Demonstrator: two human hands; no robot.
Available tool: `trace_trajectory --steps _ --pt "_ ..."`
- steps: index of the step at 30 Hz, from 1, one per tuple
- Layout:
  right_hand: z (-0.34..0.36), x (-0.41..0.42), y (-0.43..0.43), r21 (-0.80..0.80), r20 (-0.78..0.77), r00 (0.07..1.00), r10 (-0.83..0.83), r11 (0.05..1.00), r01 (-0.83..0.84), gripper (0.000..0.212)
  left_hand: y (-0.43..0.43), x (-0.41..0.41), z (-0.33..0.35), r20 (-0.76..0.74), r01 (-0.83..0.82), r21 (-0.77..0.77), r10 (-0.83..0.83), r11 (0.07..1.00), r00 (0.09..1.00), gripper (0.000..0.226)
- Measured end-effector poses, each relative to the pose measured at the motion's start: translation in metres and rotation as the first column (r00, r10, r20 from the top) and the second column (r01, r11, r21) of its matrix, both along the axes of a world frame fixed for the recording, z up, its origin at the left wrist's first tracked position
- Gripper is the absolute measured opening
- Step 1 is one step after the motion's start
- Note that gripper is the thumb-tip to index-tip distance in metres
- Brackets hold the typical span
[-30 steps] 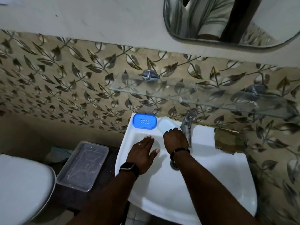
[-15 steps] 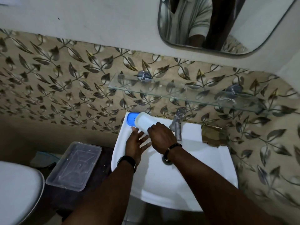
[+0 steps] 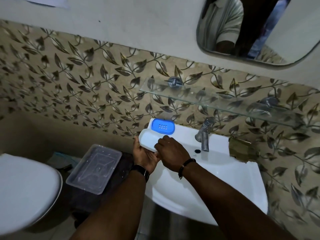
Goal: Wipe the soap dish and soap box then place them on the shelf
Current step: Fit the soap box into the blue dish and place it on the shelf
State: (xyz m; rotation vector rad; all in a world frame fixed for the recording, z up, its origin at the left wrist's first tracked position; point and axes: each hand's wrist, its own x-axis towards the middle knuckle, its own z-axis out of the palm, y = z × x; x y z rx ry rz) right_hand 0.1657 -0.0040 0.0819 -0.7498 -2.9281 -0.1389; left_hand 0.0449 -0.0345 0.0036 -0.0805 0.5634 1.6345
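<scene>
White soap box (image 3: 149, 139) now up off sink (image 3: 216, 170) rim, centre frame. Left hand (image 3: 143, 155) cups it underneath, right hand (image 3: 171, 151) pinches near end. Blue soap dish (image 3: 162, 126) untouched. Wiping next, I guess.

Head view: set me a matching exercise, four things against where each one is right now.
1 blue soap dish
2 white soap box
3 glass shelf
4 clear tray

A on the wall above the tap
B held in the left hand
C on the back rim of the sink
D left of the sink

Pairs: 1-C, 2-B, 3-A, 4-D
</scene>
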Motion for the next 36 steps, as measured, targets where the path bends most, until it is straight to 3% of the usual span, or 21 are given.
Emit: trace_trajectory --steps 3,6,10,16,20,22,25,30,33,36 --pt "-0.003 0.000 0.016 0.084 -0.275 0.961 0.001 0.996 0.023 0.026 0.000 -0.006 0.000 0.030 -0.015 -0.018 0.016 1.000 0.999 0.075" --pt "-0.002 -0.002 0.042 0.157 -0.346 0.936 -0.066 0.979 0.127 0.038 -0.002 -0.010 -0.003 0.017 -0.038 -0.012 0.038 0.999 0.999 0.075" --pt "-0.007 -0.007 0.080 0.054 -0.185 0.959 -0.215 0.972 0.229 0.059 -0.004 -0.017 -0.013 -0.001 -0.071 0.015 0.071 0.997 0.997 0.067" --pt "-0.047 -0.021 0.125 0.002 0.164 0.950 -0.267 0.963 0.270 0.087 -0.004 -0.021 -0.020 0.005 -0.098 -0.004 0.098 0.995 0.995 0.076" --pt "-0.072 -0.025 0.136 -0.062 0.351 0.894 -0.279 0.946 0.319 0.092 -0.005 -0.027 -0.026 0.009 -0.128 0.018 0.128 0.992 0.992 0.078" --pt "-0.082 -0.026 0.130 -0.104 0.409 0.865 -0.290 0.927 0.360 0.078 -0.006 -0.030 -0.028 0.010 -0.138 0.036 0.138 0.990 0.990 0.078" --pt "-0.090 -0.023 0.117 -0.044 0.282 0.901 -0.330 0.933 0.356 0.051 -0.007 -0.034 -0.030 0.020 -0.136 0.034 0.135 0.990 0.991 0.078" --pt "-0.088 -0.010 0.111 0.085 0.141 0.943 -0.302 0.952 0.293 0.041 -0.004 -0.034 -0.033 0.004 -0.141 0.022 0.141 0.990 0.990 0.077" --pt "-0.077 -0.004 0.114 0.001 0.037 0.942 -0.333 0.943 0.333 0.047 -0.002 -0.030 -0.033 0.006 -0.134 0.026 0.134 0.991 0.991 0.076" --pt "-0.057 0.003 0.111 -0.200 -0.275 0.885 -0.375 0.923 0.329 0.052 0.001 -0.024 -0.029 0.010 -0.137 0.021 0.137 0.990 0.991 0.072"
